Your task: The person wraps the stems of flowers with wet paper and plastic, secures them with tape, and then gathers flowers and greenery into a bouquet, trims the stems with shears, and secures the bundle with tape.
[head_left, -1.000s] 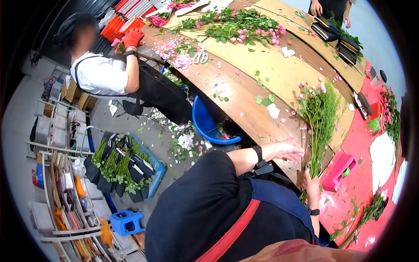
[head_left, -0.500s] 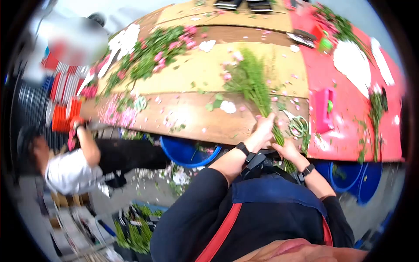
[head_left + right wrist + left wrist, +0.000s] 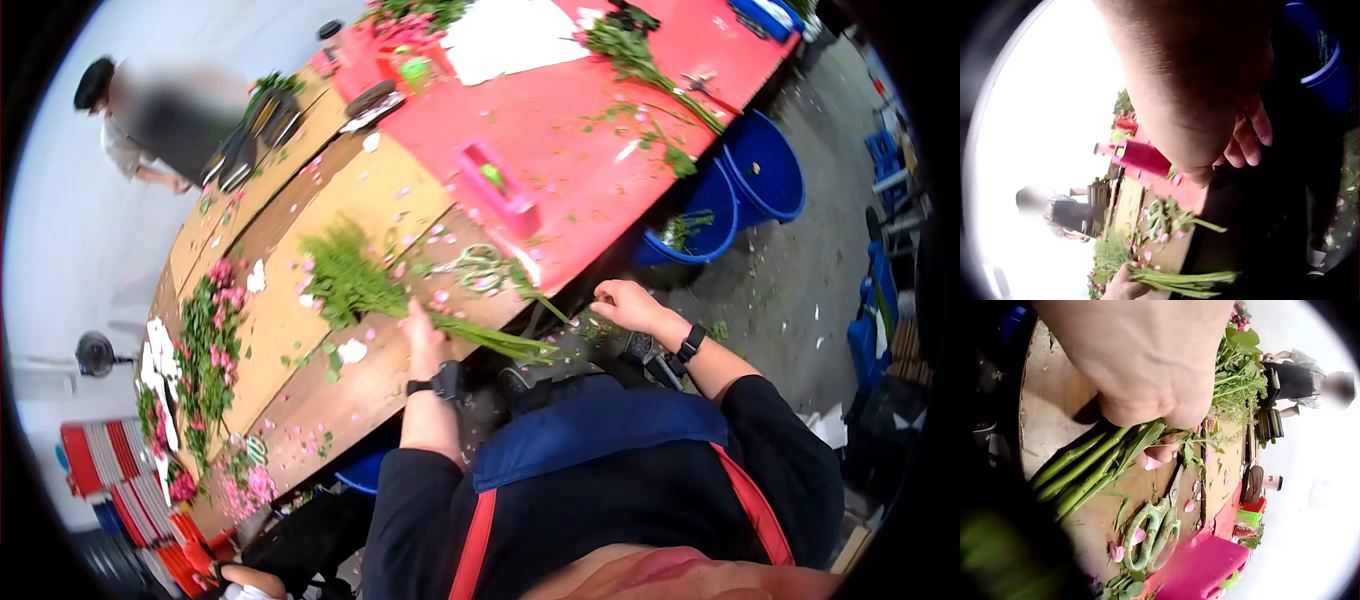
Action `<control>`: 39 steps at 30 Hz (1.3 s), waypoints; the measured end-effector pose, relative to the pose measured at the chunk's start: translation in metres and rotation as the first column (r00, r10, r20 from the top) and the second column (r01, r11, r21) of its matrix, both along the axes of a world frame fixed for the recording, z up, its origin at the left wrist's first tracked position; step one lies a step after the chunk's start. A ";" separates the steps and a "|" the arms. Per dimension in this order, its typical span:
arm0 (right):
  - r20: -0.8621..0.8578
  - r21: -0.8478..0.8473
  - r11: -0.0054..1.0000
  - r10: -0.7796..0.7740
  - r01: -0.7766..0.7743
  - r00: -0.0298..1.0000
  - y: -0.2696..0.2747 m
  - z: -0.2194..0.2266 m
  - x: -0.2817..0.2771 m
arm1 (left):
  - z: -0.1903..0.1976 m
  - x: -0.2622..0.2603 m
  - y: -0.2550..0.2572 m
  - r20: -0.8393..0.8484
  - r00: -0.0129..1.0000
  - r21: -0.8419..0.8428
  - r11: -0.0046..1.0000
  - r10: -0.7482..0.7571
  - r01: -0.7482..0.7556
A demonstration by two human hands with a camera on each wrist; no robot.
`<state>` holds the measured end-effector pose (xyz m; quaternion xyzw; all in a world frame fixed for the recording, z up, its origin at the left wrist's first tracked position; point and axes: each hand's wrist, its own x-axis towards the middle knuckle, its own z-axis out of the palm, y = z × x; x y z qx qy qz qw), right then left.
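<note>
My left hand (image 3: pixel 423 335) grips a bunch of green stems (image 3: pixel 490 338) near the wooden table's edge, its feathery leafy tops (image 3: pixel 345 270) lying toward the cardboard. In the left wrist view the fingers of the left hand (image 3: pixel 1154 369) curl round the thick stems (image 3: pixel 1082 472). Green-handled scissors (image 3: pixel 1150 534) lie on the table close by. My right hand (image 3: pixel 632 305) is held off the table's front edge, apart from the stems, with nothing in it. Its fingers hang loosely bent in the right wrist view, where the hand (image 3: pixel 1210 119) is partly in shadow.
A pink holder (image 3: pixel 497 190) stands on the red cover (image 3: pixel 570 170). Blue buckets (image 3: pixel 715 225) stand on the floor beyond the table edge. Pink roses (image 3: pixel 215 345) lie on cardboard (image 3: pixel 290 270), petals scattered round. One person (image 3: pixel 190 115) stands across the table; another's red glove (image 3: pixel 200 550) shows lower left.
The view has swung to the right. My right hand has come away from the stems, while my left hand still holds the bunch, which now lies more level, its cut ends pointing right.
</note>
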<state>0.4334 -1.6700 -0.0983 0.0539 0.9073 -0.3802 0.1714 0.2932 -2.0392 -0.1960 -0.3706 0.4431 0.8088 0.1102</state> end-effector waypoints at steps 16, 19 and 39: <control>0.103 0.303 0.761 -0.625 0.574 0.774 0.415 -0.021 0.316 | 0.066 -0.006 0.333 -0.226 0.453 -0.932 0.057 -0.862 -0.357; 0.085 0.165 0.730 -0.680 0.663 0.728 0.432 -0.009 0.319 | 0.112 -0.027 0.516 0.032 0.020 -0.959 -0.036 -0.999 -0.280; 0.212 0.150 0.786 -0.618 0.600 0.757 0.726 -0.059 0.227 | 0.098 -0.137 0.806 0.707 -0.206 -0.669 -0.544 -0.677 -0.506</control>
